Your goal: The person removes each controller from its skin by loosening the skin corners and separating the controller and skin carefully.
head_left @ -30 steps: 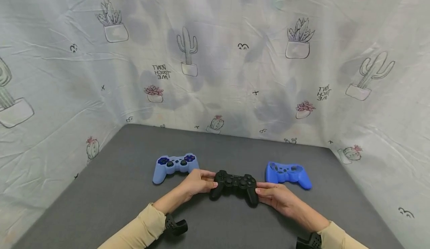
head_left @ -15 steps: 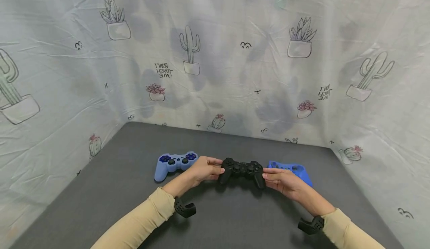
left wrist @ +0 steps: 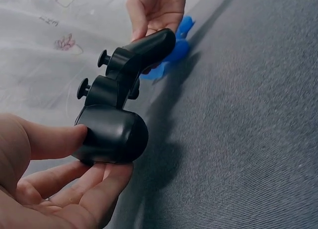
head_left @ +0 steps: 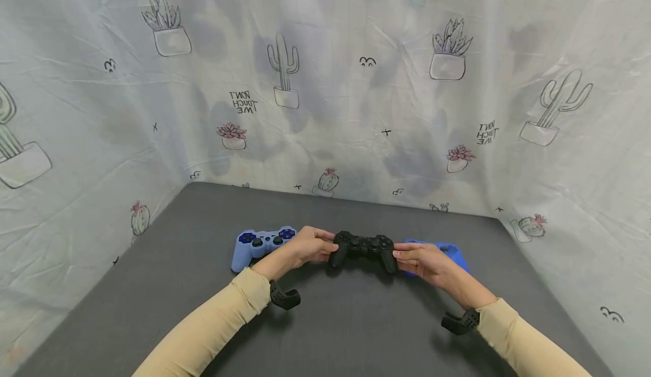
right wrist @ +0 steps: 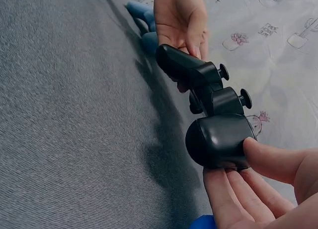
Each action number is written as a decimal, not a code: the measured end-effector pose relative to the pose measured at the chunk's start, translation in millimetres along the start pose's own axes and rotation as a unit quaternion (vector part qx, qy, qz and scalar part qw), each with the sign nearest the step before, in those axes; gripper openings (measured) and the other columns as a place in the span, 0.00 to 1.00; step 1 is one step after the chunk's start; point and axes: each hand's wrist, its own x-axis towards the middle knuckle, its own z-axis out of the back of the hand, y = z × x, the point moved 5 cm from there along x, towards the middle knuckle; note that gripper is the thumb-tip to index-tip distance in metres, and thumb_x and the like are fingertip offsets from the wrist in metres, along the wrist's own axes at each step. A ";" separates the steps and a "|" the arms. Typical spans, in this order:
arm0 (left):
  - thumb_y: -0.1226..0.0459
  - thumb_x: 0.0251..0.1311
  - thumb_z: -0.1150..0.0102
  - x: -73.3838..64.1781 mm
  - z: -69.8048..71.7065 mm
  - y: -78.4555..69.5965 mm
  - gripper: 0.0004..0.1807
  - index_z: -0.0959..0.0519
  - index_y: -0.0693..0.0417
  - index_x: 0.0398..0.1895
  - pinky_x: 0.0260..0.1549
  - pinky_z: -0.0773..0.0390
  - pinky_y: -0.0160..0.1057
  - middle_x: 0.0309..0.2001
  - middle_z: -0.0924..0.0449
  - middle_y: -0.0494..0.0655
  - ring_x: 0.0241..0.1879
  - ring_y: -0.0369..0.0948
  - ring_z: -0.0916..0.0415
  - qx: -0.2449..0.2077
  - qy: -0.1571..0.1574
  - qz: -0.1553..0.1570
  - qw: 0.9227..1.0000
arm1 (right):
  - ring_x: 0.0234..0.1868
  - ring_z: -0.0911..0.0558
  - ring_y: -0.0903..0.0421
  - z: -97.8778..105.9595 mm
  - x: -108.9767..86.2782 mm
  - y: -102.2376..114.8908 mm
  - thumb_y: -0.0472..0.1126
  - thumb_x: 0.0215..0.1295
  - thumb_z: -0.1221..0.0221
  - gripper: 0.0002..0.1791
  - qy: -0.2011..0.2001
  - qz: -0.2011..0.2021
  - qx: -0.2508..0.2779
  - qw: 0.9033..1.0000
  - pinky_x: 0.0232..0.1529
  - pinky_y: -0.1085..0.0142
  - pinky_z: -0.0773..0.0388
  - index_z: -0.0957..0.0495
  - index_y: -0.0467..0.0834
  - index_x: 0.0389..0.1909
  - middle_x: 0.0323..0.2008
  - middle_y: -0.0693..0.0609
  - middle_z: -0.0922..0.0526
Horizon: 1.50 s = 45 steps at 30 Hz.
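Cactus-print cloth (head_left: pixel 330 111) faces me; left fingers (left wrist: pixel 102 194) and right fingers (right wrist: pixel 218 191), only grip-wide, pinch the black gamepad (head_left: pixel 362 244) endwise, leaving its face uncovered; behind the right, perhaps a blue sleeve (head_left: pixel 459 258).

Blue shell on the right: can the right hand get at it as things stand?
Probably not: the right hand pinches the black controller. If freed, it likely could, since the blue shell lies on the table close behind that hand, with nothing else seen between.
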 end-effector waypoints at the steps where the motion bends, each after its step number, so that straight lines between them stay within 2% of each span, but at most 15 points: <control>1: 0.73 0.63 0.38 1.5 0.4 -1.2 0.25 0.28 0.69 0.63 0.45 0.21 0.46 0.48 0.19 0.58 0.45 0.47 0.19 0.001 0.001 0.001 1.000 | 0.47 0.17 0.53 0.2 1.2 1.8 0.29 0.67 0.40 0.32 -0.001 0.001 -0.003 1.000 0.54 0.56 0.25 0.40 0.24 0.67 0.52 0.42 0.20; 6: 0.73 0.63 0.38 6.6 1.9 -3.1 0.24 0.28 0.68 0.63 0.44 0.21 0.45 0.48 0.19 0.57 0.46 0.47 0.19 0.003 -0.003 0.009 1.000 | 0.47 0.17 0.54 0.4 5.1 4.5 0.29 0.69 0.42 0.30 0.006 0.002 -0.013 1.000 0.56 0.55 0.26 0.41 0.23 0.67 0.53 0.42 0.21; 10: 0.73 0.63 0.38 11.1 3.7 -0.6 0.24 0.27 0.69 0.62 0.44 0.20 0.45 0.48 0.19 0.58 0.46 0.48 0.19 0.015 -0.009 0.003 1.000 | 0.49 0.17 0.51 -1.0 7.1 2.3 0.29 0.68 0.42 0.30 0.005 0.000 -0.007 1.000 0.56 0.54 0.26 0.40 0.23 0.67 0.55 0.39 0.22; 16: 0.74 0.63 0.38 16.4 5.1 4.1 0.22 0.26 0.70 0.60 0.42 0.20 0.45 0.46 0.18 0.58 0.42 0.46 0.18 0.041 -0.030 -0.011 0.999 | 0.47 0.17 0.49 -7.2 9.1 -1.8 0.27 0.67 0.41 0.29 -0.024 -0.011 0.002 1.000 0.53 0.53 0.25 0.38 0.23 0.66 0.51 0.40 0.20; 18: 0.74 0.63 0.38 15.3 4.9 3.3 0.22 0.26 0.70 0.60 0.42 0.20 0.45 0.47 0.19 0.58 0.42 0.47 0.18 0.046 -0.037 -0.016 0.998 | 0.48 0.18 0.48 -10.3 8.4 -2.8 0.27 0.67 0.42 0.28 -0.043 -0.012 0.001 0.999 0.54 0.52 0.25 0.38 0.24 0.66 0.53 0.37 0.21; 23: 0.73 0.63 0.39 14.5 3.7 0.9 0.21 0.25 0.69 0.60 0.43 0.20 0.45 0.50 0.20 0.59 0.43 0.48 0.18 0.039 -0.055 -0.017 0.998 | 0.61 0.27 0.38 -16.9 5.3 -3.0 0.26 0.68 0.42 0.28 -0.081 -0.007 0.000 0.997 0.56 0.54 0.27 0.37 0.26 0.67 0.66 0.28 0.37; 27: 0.72 0.64 0.39 15.7 2.8 0.9 0.21 0.25 0.68 0.60 0.44 0.20 0.45 0.53 0.22 0.61 0.46 0.48 0.19 0.037 -0.071 -0.018 0.997 | 0.66 0.34 0.36 -19.3 5.0 -2.5 0.27 0.68 0.42 0.29 -0.089 -0.005 0.000 0.996 0.58 0.54 0.28 0.38 0.27 0.68 0.69 0.27 0.43; 33: 0.72 0.64 0.39 15.1 1.1 3.5 0.21 0.25 0.68 0.60 0.45 0.21 0.44 0.56 0.24 0.62 0.49 0.49 0.20 0.036 -0.078 -0.014 0.996 | 0.61 0.27 0.40 -16.1 6.0 -4.9 0.25 0.67 0.42 0.28 -0.100 -0.011 0.012 0.995 0.57 0.54 0.28 0.36 0.27 0.67 0.68 0.27 0.40; 37: 0.73 0.64 0.39 13.2 0.3 4.4 0.21 0.25 0.69 0.60 0.45 0.21 0.45 0.54 0.23 0.63 0.49 0.50 0.20 0.039 -0.082 -0.018 0.996 | 0.60 0.26 0.40 -15.3 7.6 -7.5 0.25 0.67 0.42 0.28 -0.102 -0.005 0.015 0.995 0.57 0.53 0.28 0.36 0.26 0.66 0.67 0.27 0.40; 39: 0.73 0.64 0.38 10.9 -0.3 4.8 0.21 0.25 0.70 0.59 0.45 0.21 0.44 0.54 0.22 0.63 0.49 0.50 0.20 0.055 -0.086 -0.026 0.994 | 0.62 0.28 0.38 -16.9 6.2 -7.3 0.25 0.67 0.42 0.27 -0.099 0.003 0.012 0.995 0.57 0.53 0.28 0.36 0.26 0.66 0.67 0.27 0.40; 41: 0.72 0.63 0.38 5.3 -1.4 3.0 0.21 0.25 0.70 0.59 0.45 0.21 0.44 0.54 0.22 0.62 0.51 0.51 0.21 0.097 -0.093 -0.046 0.990 | 0.64 0.31 0.37 -19.9 2.3 -5.6 0.25 0.67 0.43 0.27 -0.097 0.015 0.005 0.995 0.58 0.53 0.29 0.36 0.25 0.66 0.68 0.27 0.40; 43: 0.70 0.63 0.38 -2.6 -3.1 0.8 0.21 0.24 0.70 0.58 0.46 0.22 0.46 0.53 0.21 0.61 0.53 0.52 0.23 0.147 -0.097 -0.072 0.982 | 0.64 0.30 0.38 -24.6 -4.4 -1.7 0.26 0.67 0.43 0.26 -0.100 0.033 -0.011 0.994 0.58 0.54 0.29 0.35 0.25 0.65 0.67 0.28 0.38; 45: 0.69 0.64 0.39 -12.9 -4.8 -1.7 0.20 0.24 0.69 0.58 0.48 0.23 0.48 0.53 0.21 0.59 0.54 0.53 0.25 0.199 -0.095 -0.101 0.970 | 0.61 0.27 0.42 -30.4 -12.9 3.8 0.27 0.67 0.42 0.25 -0.114 0.057 -0.037 0.991 0.57 0.54 0.28 0.32 0.26 0.64 0.64 0.30 0.33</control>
